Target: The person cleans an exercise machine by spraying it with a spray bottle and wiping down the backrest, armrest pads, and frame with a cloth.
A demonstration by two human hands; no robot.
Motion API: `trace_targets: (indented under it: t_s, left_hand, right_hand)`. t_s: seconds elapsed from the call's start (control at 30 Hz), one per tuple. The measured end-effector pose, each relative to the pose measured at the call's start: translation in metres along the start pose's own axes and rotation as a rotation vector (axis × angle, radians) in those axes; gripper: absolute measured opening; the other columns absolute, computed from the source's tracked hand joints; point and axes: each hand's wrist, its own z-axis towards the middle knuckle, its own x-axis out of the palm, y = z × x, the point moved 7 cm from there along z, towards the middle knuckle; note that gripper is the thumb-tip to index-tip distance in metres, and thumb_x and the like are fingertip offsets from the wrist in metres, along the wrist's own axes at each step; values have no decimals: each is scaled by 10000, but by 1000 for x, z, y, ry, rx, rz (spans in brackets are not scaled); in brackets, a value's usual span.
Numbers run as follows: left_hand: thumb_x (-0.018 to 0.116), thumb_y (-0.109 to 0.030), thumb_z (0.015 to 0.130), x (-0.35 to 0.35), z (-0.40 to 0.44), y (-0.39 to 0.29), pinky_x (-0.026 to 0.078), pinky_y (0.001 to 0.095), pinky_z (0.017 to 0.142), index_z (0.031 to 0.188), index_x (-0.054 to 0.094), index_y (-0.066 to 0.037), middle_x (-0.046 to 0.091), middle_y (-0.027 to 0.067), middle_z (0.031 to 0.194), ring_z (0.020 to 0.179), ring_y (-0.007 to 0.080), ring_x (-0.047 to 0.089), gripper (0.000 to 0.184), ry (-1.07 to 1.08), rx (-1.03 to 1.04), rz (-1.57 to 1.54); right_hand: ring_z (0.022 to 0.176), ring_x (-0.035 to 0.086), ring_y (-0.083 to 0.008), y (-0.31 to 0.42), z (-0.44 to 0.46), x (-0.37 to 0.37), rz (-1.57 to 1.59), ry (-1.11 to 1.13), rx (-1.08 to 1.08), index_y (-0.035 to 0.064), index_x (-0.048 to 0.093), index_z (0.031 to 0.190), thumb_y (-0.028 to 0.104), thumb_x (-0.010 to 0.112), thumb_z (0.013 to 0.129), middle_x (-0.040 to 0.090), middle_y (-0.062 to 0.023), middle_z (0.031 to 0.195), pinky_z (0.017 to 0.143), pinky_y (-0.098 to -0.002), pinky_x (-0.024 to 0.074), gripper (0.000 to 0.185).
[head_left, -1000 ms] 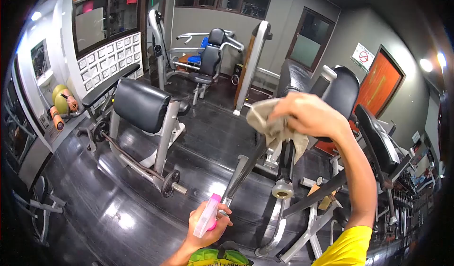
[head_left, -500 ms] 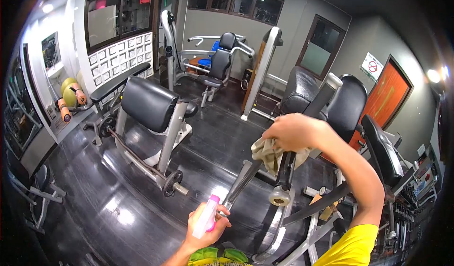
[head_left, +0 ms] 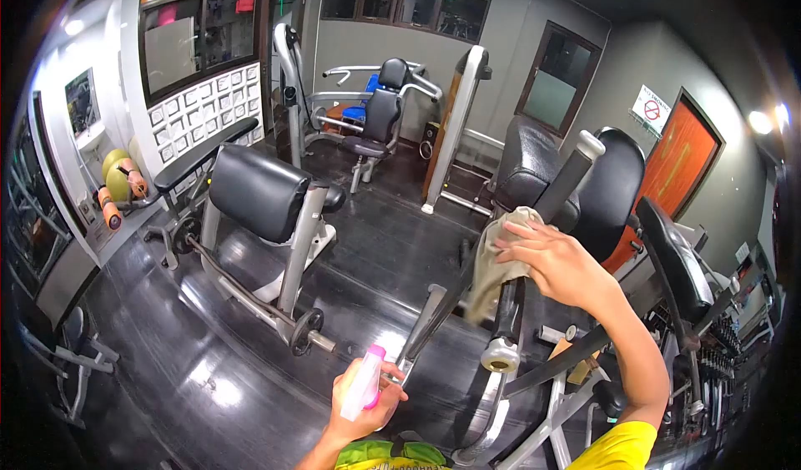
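Note:
My left hand (head_left: 360, 399) is wrapped round a clear spray bottle with a pink top (head_left: 365, 378), low in the middle of the view. Right of centre, my right hand (head_left: 555, 261) presses a beige cloth (head_left: 492, 274) against a dark bar of the gym machine (head_left: 507, 320); its fingers are spread over the cloth. The cloth hangs down on the bar's left side. Above the hand, a dark grip with a silver end cap (head_left: 576, 165) slants up to the right. The bar's lower end has a round metal cap (head_left: 500, 356).
A padded bench machine (head_left: 260, 190) with a barbell (head_left: 250, 299) stands at the left. Behind is a seated press machine (head_left: 382, 119). Black pads (head_left: 613, 186) and metal frames crowd the right side, with a dumbbell rack (head_left: 719, 345) beyond.
My right hand has moved down from its raised place, then slightly right, and its fingers have spread over the cloth on the bar. My left hand keeps the bottle in nearly the same place.

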Motion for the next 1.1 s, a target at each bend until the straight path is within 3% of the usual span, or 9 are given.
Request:
trace_targets:
  t_s: [0.1,0.27,0.43,0.53,0.63,0.77,0.87,1.0,1.1]
  left_hand:
    - [639,26,787,-4,1,-1,533,253,532,1037,489,59,651,120,884,652,183,683,293,-4,-14,7]
    - [638,21,786,-14,1,-3,534,257,544,1002,490,55,652,119,867,646,179,683,264,10,-14,-4]
    - [622,16,801,-26,0,-6,529,259,548,970,495,49,654,122,843,644,180,684,214,3,0,14]
    - [617,16,809,-28,2,1,527,258,554,968,496,47,655,125,838,648,179,685,202,17,-23,-33]
    - [624,26,804,-22,3,-3,526,256,561,970,497,40,654,126,842,653,178,685,210,137,147,107]
    - [638,31,793,-16,-1,4,528,257,561,970,498,38,653,126,844,657,180,685,225,132,20,-15]
    - [641,29,793,-10,-7,6,532,263,560,971,497,40,651,128,849,658,187,685,229,166,-13,-67]
    - [647,25,796,1,-5,8,534,267,554,972,497,42,648,134,864,656,194,683,231,178,-55,-135]
    - [652,20,798,11,0,5,531,262,552,971,498,44,646,137,875,653,190,682,233,154,-28,-124]
  right_hand:
    - [1174,520,-278,-1,-9,-7,82,2,88,84,591,1055,3,572,701,612,-171,1117,988,-392,442,364]
    - [628,627,-287,5,1,-31,-250,80,354,86,587,977,76,568,763,617,-89,719,539,-386,485,216]
    - [746,638,-278,12,-22,-38,-275,-293,566,82,619,999,0,540,735,642,-101,811,633,-381,498,287]
    - [1029,597,-302,7,-69,-3,-192,-855,636,54,660,1049,-101,468,638,638,-145,1108,884,-373,438,479]
    - [1188,506,-323,17,-85,79,-24,-871,789,61,622,1173,-84,449,693,576,-164,1234,990,-396,381,529]
    - [1130,526,-373,37,-91,93,43,-954,852,34,586,1172,3,469,835,589,-189,1182,959,-394,394,358]
    - [777,536,-112,39,-100,93,580,-909,1060,7,589,1030,87,429,949,604,-110,868,716,-250,410,196]
    - [774,495,-58,21,-132,86,831,-1312,1046,-20,580,1008,169,484,967,596,4,880,708,-218,397,216]
    - [1026,566,-172,22,-119,56,676,-1580,892,-34,579,1095,114,440,957,626,-92,1081,913,-297,414,246]
